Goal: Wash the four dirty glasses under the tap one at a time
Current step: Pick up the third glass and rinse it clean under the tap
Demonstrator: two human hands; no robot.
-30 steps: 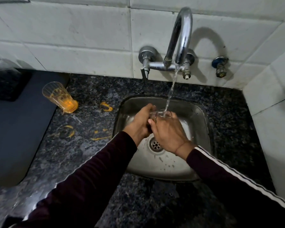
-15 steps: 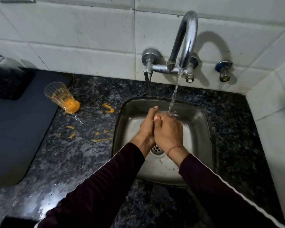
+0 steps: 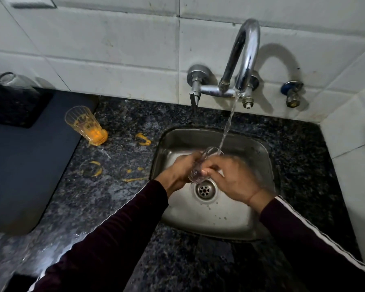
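A clear glass (image 3: 200, 167) is held tilted over the steel sink (image 3: 257, 148), its mouth up under the water stream from the chrome tap (image 3: 243, 60). My left hand (image 3: 177, 171) grips the glass from the left. My right hand (image 3: 234, 178), blurred with motion, touches the glass from the right with its fingers on it. A dirty glass (image 3: 85, 125) with orange residue stands on the granite counter (image 3: 97, 197), left of the sink. Two more glasses (image 3: 6, 80) stand at the far left against the wall.
Orange smears (image 3: 142, 139) and rings mark the counter between the dirty glass and the sink. A dark mat (image 3: 19, 165) covers the counter's left part. The drain (image 3: 204, 189) lies below my hands. A second valve (image 3: 292, 95) sticks out of the tiled wall at right.
My hands have come apart around the glass, so its body and base show between them. The glass is tilted more, and my right hand has slid to the right.
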